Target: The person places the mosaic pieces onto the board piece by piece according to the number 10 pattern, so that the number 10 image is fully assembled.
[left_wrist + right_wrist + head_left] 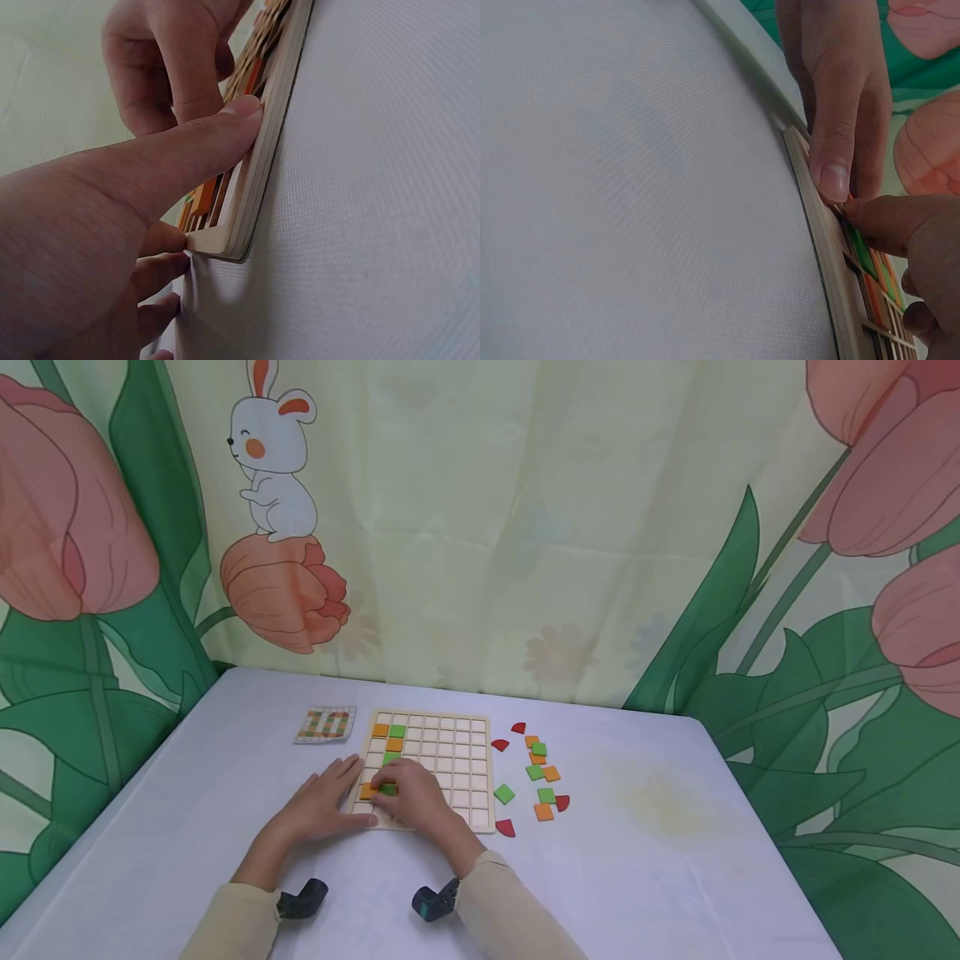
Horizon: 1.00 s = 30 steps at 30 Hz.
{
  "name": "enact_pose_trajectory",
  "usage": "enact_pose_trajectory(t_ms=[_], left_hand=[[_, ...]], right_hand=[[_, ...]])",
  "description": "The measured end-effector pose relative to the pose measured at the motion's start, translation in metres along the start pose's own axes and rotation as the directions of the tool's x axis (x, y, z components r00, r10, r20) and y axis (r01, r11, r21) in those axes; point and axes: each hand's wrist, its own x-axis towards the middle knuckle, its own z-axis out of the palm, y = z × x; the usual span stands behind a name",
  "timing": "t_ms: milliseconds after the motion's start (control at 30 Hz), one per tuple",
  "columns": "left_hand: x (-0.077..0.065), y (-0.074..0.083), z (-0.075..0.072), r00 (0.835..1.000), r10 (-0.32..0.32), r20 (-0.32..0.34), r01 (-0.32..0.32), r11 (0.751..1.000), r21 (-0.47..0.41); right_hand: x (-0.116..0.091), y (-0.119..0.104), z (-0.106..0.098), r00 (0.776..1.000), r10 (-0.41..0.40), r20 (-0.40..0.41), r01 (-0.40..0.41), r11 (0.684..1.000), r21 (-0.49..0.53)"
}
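Note:
A light wooden grid board (492,777) lies on the table with several square tiles in its cells near the left side. My left hand (322,802) rests at the board's front left corner, fingers extended along the left edge. Its thumb (217,139) lies straight over the front rim. My right hand (416,793) reaches over the board, thumb and fingertips pinching an orange tile (367,791) in the left column. A green tile (388,790) beside it is partly covered by that hand. Farther back are an orange tile (394,744) and a green tile (397,732).
Right of the board lie loose orange tiles (543,812), green tiles (505,794) and red quarter-round pieces (506,828). A checked pattern card (326,725) lies beyond the board's left edge. Behind the white-covered table (637,893) hangs a printed curtain (480,527).

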Motion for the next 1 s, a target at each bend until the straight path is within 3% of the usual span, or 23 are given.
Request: enact_pose_trajectory(t_ms=[400, 600, 1000], left_hand=[[0.000, 0.001, 0.001, 1.000, -0.013, 0.011, 0.013, 1.000, -0.017], [0.000, 0.001, 0.001, 1.000, -0.022, 0.008, 0.022, 0.999, -0.035], [0.001, 0.000, 0.001, 1.000, -0.003, 0.001, 0.003, 1.000, -0.006]], right_hand=[[0.004, -0.006, 0.001, 0.999, 0.017, 0.036, -0.015, 0.998, -0.068], [0.003, -0.003, -0.004, 0.999, 0.004, 0.048, -0.003, 1.000, -0.030], [-0.011, 0.015, -0.018, 0.997, 0.082, -0.012, -0.081, 0.994, 0.071]])
